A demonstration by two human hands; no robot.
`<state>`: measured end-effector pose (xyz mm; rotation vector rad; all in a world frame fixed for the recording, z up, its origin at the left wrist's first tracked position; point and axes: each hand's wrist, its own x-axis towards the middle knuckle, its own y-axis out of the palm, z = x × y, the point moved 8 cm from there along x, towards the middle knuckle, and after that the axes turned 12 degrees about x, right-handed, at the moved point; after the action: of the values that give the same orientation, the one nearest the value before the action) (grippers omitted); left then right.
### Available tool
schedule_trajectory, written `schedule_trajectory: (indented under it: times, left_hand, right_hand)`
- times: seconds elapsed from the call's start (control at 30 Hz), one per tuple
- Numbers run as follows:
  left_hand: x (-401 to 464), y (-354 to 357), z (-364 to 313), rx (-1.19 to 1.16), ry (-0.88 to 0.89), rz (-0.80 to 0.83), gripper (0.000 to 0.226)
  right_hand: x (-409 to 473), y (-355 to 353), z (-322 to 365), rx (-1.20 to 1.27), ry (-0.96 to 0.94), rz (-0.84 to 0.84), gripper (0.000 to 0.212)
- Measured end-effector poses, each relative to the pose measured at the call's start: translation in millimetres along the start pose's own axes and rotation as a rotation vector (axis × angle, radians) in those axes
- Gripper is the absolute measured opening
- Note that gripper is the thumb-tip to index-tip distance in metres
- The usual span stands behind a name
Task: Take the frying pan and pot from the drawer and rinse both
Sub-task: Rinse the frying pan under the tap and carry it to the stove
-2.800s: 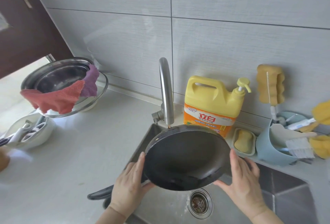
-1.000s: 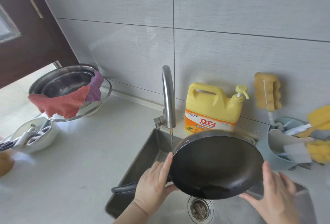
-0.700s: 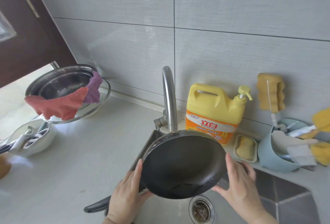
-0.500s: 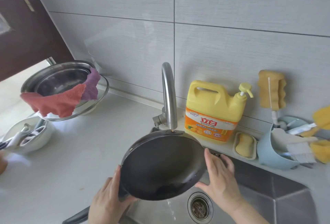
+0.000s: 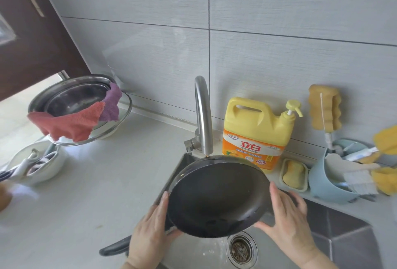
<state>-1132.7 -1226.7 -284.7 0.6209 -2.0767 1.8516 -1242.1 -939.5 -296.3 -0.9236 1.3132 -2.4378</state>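
Note:
The black frying pan [image 5: 217, 195] is tilted toward me above the steel sink [image 5: 335, 245], its far rim just under the faucet [image 5: 203, 116] spout. My left hand [image 5: 150, 234] grips the pan's left rim, and its dark handle [image 5: 113, 249] sticks out to the lower left. My right hand [image 5: 287, 219] holds the right rim. Water runs off the pan's low edge down by the drain [image 5: 241, 251]. No pot from the drawer is identifiable.
A yellow detergent jug [image 5: 257, 133] and a soap dish [image 5: 294, 174] stand behind the sink. A blue caddy [image 5: 328, 185] with brushes and sponges sits at the right. Stacked metal bowls with red and purple cloths [image 5: 75, 122] sit at the left, beside a white bowl [image 5: 38, 165].
With both hands on it, the pan swung from the right to the left over the sink, then back to the middle under the spout.

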Motion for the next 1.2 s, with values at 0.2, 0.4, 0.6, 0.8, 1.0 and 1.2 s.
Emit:
schedule_trajectory:
  times: [0.2,0.4,0.6,0.8,1.0,1.2]
  left_hand:
    - [29.3,12.7,-25.6,-0.021,0.012,0.102,0.092]
    - [36.4,12.7,-16.4,-0.088,-0.035,0.152,0.097]
    - [16.6,0.8,18.3,-0.07,-0.108,0.161,0.093]
    - [-12.3,2.1,46.1,-0.023,-0.17,0.178,0.097]
    - [-16.9,2.5,49.1,-0.022,-0.243,0.229,0.103]
    - [4.7,4.5,0.5,-0.028,-0.086,0.175,0.096]
  right_hand:
    - [-15.7,-34.5,-32.6,-0.053,0.071,-0.118,0.094]
    - [-19.7,-36.5,-34.1,-0.096,0.059,-0.164,0.098]
    - [-1.5,-3.6,-5.8,-0.061,0.013,-0.044,0.137]
    - [20.5,32.5,28.5,0.034,-0.008,0.115,0.143]
    - [16.4,32.6,34.1,0.063,-0.016,0.116,0.142]
    - [-7.8,1.0,-4.4,0.024,0.112,0.056,0.139]
